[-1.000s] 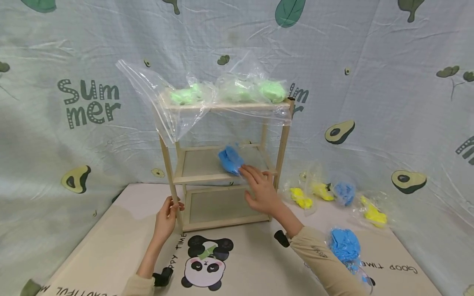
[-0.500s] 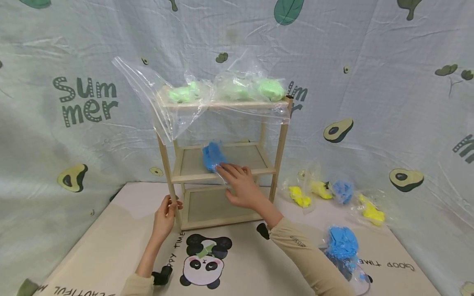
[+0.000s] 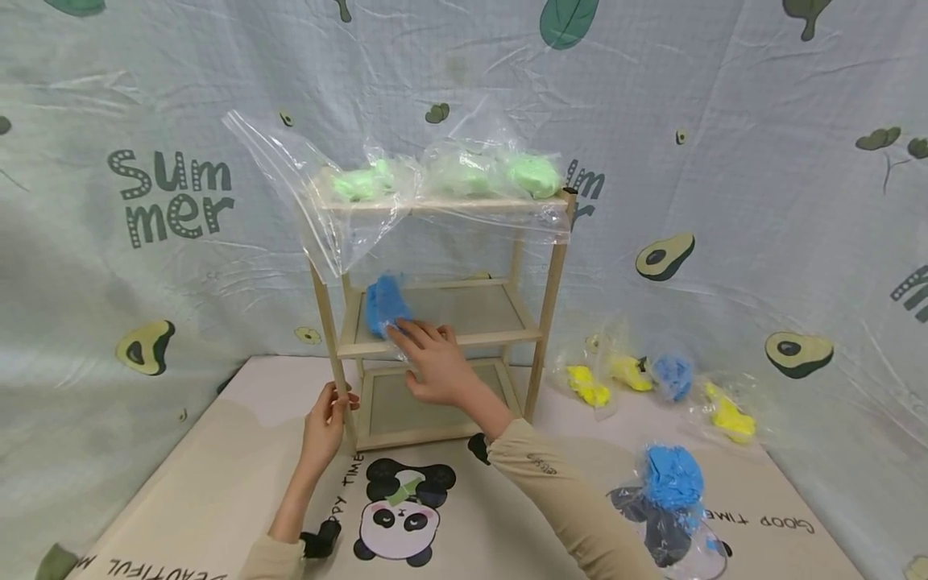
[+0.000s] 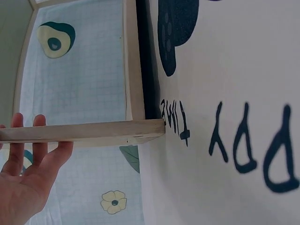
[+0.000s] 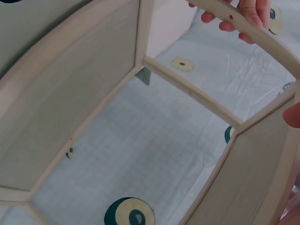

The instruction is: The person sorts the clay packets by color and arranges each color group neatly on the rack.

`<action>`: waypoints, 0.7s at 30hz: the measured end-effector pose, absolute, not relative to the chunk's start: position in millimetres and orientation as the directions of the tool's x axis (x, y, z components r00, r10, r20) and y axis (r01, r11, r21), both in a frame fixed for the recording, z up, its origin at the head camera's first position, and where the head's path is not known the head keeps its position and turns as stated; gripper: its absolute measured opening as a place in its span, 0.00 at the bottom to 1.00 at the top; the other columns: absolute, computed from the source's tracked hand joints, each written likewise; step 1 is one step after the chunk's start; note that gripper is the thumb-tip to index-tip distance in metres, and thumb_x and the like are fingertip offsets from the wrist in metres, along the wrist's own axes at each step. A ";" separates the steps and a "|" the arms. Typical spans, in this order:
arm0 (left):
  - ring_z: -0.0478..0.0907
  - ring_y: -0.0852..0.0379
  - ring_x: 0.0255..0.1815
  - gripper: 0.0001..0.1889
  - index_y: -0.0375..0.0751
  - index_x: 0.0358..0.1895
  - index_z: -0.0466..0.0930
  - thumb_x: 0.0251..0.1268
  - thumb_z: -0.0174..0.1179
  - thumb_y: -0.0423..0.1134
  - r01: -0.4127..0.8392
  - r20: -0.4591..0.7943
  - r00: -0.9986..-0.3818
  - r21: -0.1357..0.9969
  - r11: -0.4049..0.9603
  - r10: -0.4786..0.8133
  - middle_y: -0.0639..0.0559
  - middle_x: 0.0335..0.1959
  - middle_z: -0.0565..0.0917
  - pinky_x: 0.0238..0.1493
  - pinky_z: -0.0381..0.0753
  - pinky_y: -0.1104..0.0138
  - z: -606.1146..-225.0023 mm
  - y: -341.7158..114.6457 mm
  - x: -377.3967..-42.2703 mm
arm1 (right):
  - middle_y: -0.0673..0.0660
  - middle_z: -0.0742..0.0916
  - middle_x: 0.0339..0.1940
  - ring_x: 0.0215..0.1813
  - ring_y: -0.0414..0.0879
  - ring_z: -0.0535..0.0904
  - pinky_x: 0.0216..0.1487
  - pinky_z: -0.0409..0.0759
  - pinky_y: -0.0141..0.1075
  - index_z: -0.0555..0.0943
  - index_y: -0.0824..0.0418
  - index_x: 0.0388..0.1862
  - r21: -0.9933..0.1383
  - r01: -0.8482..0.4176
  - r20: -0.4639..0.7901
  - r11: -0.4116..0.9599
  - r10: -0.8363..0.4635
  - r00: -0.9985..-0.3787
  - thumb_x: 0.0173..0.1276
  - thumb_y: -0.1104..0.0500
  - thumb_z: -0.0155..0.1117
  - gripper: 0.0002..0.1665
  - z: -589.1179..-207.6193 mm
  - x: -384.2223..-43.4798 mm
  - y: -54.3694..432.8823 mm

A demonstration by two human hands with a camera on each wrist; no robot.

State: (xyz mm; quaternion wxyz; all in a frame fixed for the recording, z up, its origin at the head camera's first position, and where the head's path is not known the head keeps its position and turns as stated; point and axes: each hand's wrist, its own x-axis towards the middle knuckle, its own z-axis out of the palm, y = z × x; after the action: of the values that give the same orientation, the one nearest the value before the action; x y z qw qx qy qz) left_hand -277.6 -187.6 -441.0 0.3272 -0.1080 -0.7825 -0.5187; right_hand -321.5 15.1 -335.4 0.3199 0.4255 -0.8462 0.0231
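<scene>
A three-tier wooden rack (image 3: 500,338) stands on the table. My left hand (image 3: 326,419) grips its front left post (image 3: 326,314), and the left wrist view shows the fingers (image 4: 40,149) passing round the post. On the left part of the middle shelf lies a clear plastic bag (image 3: 387,306) with a soft blue lump inside. My right hand (image 3: 438,366) rests its extended fingers on the bag's near right side, the thumb apart below them. A corner of clear plastic hangs under those fingertips. In the right wrist view the blue lump is hidden, and the thumb (image 5: 293,115) shows at the edge.
Clear bags with green lumps (image 3: 532,176) fill the top shelf, their plastic draping over its front. Bags with yellow lumps (image 3: 587,387) and a blue one (image 3: 673,376) lie right of the rack. Another blue bag (image 3: 674,477) is nearer. A printed cloth (image 3: 718,177) hangs behind.
My right hand has slid leftward along the middle shelf, and the blue bag has moved left with it. My left hand has stayed on the post.
</scene>
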 end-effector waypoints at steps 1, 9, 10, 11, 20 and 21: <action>0.76 0.72 0.30 0.11 0.34 0.42 0.70 0.68 0.44 0.39 0.493 0.613 -0.771 0.746 0.447 -0.174 0.43 0.30 0.79 0.33 0.76 0.61 -441.6 -187.4 -277.7 | 0.54 0.67 0.66 0.64 0.48 0.64 0.52 0.67 0.47 0.59 0.53 0.66 0.244 -0.727 0.556 0.642 -0.707 -0.437 0.58 0.54 0.54 0.35 -335.9 -321.0 13.8; 0.75 0.72 0.31 0.07 0.32 0.43 0.69 0.65 0.45 0.31 0.394 0.536 -0.821 0.781 0.484 -0.197 0.39 0.31 0.79 0.37 0.75 0.67 -442.2 -185.2 -275.1 | 0.54 0.63 0.68 0.67 0.49 0.61 0.55 0.66 0.47 0.54 0.54 0.68 0.279 -0.704 0.497 0.653 -0.726 -0.476 0.59 0.53 0.54 0.39 -341.8 -319.2 11.3; 0.75 0.72 0.31 0.08 0.33 0.43 0.69 0.65 0.45 0.31 0.394 0.533 -0.823 0.785 0.478 -0.196 0.39 0.31 0.79 0.37 0.75 0.67 -441.9 -185.3 -275.2 | 0.55 0.63 0.69 0.67 0.49 0.60 0.55 0.65 0.47 0.54 0.54 0.69 0.275 -0.708 0.485 0.650 -0.730 -0.482 0.59 0.53 0.54 0.39 -341.5 -318.9 11.6; 0.75 0.73 0.31 0.08 0.32 0.43 0.69 0.66 0.45 0.32 0.395 0.531 -0.825 0.786 0.475 -0.193 0.39 0.31 0.79 0.37 0.75 0.67 -441.5 -185.3 -275.1 | 0.55 0.62 0.69 0.68 0.50 0.59 0.56 0.65 0.47 0.53 0.54 0.69 0.271 -0.712 0.472 0.648 -0.734 -0.488 0.59 0.53 0.54 0.39 -340.6 -318.6 12.1; 0.73 0.75 0.32 0.10 0.32 0.45 0.69 0.66 0.44 0.34 0.383 0.503 -0.846 0.805 0.453 -0.178 0.39 0.33 0.79 0.32 0.76 0.63 -440.0 -189.9 -278.5 | 0.61 0.51 0.72 0.72 0.53 0.47 0.65 0.54 0.53 0.49 0.54 0.70 0.123 -0.804 0.427 0.582 -0.762 -0.486 0.60 0.55 0.54 0.42 -335.2 -313.8 30.4; 0.73 0.75 0.32 0.10 0.32 0.45 0.68 0.66 0.44 0.34 0.383 0.501 -0.848 0.805 0.453 -0.173 0.39 0.33 0.78 0.32 0.76 0.63 -439.5 -190.6 -278.3 | 0.60 0.52 0.72 0.72 0.52 0.48 0.66 0.54 0.53 0.49 0.54 0.70 0.120 -0.809 0.433 0.575 -0.764 -0.479 0.60 0.55 0.54 0.41 -336.0 -312.5 34.0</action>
State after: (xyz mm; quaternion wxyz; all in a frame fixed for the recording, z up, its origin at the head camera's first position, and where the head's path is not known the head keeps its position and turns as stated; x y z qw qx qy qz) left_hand -278.3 -190.6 -439.5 0.2679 -0.0650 -0.8091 -0.5190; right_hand -312.5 34.0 -336.0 0.2251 0.4580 -0.8585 0.0504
